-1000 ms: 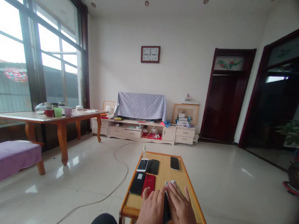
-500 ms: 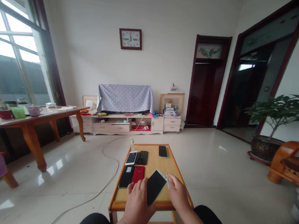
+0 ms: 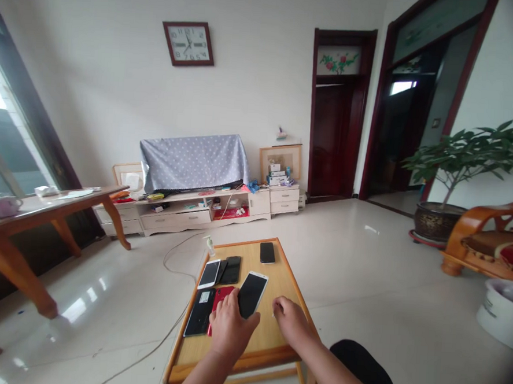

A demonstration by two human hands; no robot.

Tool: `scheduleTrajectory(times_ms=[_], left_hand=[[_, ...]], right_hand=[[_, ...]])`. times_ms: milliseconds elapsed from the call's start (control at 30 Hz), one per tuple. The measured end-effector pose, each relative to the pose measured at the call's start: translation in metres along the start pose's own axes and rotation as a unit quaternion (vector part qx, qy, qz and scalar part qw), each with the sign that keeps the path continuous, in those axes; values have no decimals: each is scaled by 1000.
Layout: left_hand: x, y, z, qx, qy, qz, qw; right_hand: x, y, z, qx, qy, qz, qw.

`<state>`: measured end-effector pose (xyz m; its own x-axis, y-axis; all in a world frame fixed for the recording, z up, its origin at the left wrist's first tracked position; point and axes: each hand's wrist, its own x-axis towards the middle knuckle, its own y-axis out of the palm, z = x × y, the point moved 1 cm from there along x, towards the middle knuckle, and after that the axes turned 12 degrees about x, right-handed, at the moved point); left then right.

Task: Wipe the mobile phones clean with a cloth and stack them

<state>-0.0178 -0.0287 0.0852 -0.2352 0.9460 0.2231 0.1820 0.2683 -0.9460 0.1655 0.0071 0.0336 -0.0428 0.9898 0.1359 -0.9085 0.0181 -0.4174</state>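
Observation:
My left hand (image 3: 231, 324) grips a white smartphone (image 3: 252, 293) by its sides, dark screen up, tilted over the small wooden table (image 3: 247, 351). To its right, my right hand (image 3: 289, 321) is closed with the fingertips pinched together, apart from the phone. A tiny pale bit shows at those fingertips, too small to name. Partly hidden behind my left hand lies a red phone (image 3: 221, 297). Beside it is a black phone (image 3: 199, 313) with a white label. Above them rest a white phone (image 3: 209, 274) and a dark phone (image 3: 231, 270).
Another black phone (image 3: 267, 253) lies near the table's far edge. A clear pump bottle (image 3: 210, 245) stands at the far left corner. A cable (image 3: 160, 339) runs over the floor on the left. A white bucket (image 3: 503, 317) and a wooden chair (image 3: 467, 228) are at the right.
My right hand has come away from the phone's edge. The phone in my left hand has turned more upright and shifted away from me. The view has swung right and tilted.

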Motion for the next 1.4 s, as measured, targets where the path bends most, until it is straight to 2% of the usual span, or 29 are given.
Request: scheduleTrajectory(times_ms=[200,467,733,933,1167,1400], left_hand=[[61,37,-37,5,-28,18,999],[150,89,-94,39,-57,57,996],[223,137,-142,57,-75,68,993],[271,174,-167,62,-82,72,992],[309,202,-181,68,-85,82,991],[317,223,-187,64,-111,100,987]], right_hand=[[30,-4,-23,-20,-4,-5,1000],[68,-19,-38,-55,51,2,997],[87,-12,-51,-157,60,-8,986],[105,-11,-59,-159,86,19,983],[120,7,-85,-164,99,14,981],[127,14,-103,-129,89,13,988]])
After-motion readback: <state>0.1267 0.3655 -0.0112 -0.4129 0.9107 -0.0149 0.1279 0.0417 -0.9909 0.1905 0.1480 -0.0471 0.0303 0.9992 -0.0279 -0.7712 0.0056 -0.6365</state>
